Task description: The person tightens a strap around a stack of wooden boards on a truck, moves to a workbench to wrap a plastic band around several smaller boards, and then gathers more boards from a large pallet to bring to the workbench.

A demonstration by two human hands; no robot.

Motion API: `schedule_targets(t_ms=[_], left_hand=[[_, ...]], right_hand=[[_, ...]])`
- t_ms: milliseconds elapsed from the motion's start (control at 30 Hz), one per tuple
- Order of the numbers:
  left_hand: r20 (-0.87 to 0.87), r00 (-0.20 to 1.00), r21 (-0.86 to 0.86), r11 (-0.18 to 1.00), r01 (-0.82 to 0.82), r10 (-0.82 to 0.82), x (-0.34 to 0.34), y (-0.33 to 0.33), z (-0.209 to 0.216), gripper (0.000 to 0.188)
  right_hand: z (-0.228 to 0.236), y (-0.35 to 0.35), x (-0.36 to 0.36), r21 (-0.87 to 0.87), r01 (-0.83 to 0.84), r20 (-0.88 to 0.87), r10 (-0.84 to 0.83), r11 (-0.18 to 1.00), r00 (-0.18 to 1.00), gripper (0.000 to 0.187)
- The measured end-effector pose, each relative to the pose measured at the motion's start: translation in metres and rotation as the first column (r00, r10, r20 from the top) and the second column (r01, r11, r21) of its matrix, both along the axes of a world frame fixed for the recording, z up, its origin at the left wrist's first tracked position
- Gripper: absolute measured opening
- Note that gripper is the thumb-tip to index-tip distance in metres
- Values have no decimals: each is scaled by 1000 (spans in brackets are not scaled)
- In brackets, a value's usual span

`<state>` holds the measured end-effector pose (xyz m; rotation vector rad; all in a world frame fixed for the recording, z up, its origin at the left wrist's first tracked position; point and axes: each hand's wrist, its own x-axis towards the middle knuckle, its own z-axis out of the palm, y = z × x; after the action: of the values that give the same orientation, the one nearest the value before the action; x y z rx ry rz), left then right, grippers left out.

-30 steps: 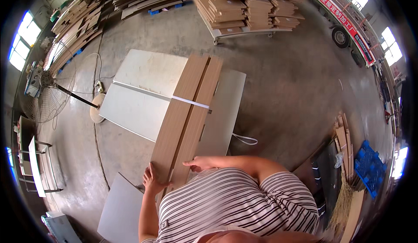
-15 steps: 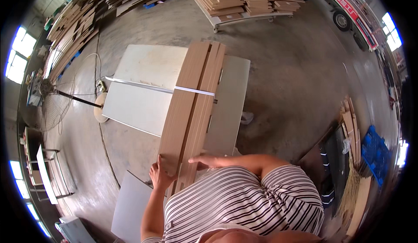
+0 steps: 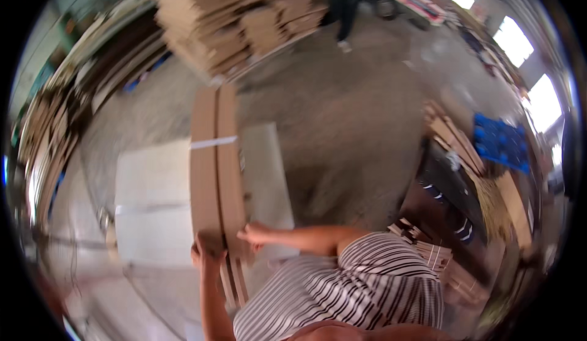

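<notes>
A long bundle of flat brown cardboard (image 3: 204, 182) lies across a pale metal-topped table (image 3: 153, 182), in two stacks side by side with a dark gap between them. One white strap (image 3: 214, 142) runs round the bundle's far part. On the near left edge my left hand (image 3: 208, 250) is closed, thumb on top and fingers down the side. Gripping the opposite edge, my right hand (image 3: 253, 235) has its fingertips against the cardboard; part of it is blurred. The bundle's near end reaches in close to my body.
Stacked cardboard (image 3: 238, 23) stands on a low cart ahead, with a person (image 3: 343, 4) beyond its right end. To my right are a dark board (image 3: 452, 188), a straw broom (image 3: 486, 206), a blue pallet (image 3: 500, 142) and small strapped cardboard bundles (image 3: 434, 255).
The view has swung right and blurred. The bundle is nearer the cart of stacked cardboard and sticks out past the table's far edge. Both hands stay on it.
</notes>
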<state>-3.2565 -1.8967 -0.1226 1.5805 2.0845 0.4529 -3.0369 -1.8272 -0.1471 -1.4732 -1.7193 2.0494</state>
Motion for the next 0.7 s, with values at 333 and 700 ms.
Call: schedule_targets(t_ms=[333,700], left_hand=[[-114,993,-90,996,-10,0,-7,24,-23,122],[-27,998,-31,998,-50,50,-27,12,-59,119]], right_hand=[[0,33,24,99,22,47,-27,995,999,37],[117,189,280,309,949,-615,-749,58,246,65]])
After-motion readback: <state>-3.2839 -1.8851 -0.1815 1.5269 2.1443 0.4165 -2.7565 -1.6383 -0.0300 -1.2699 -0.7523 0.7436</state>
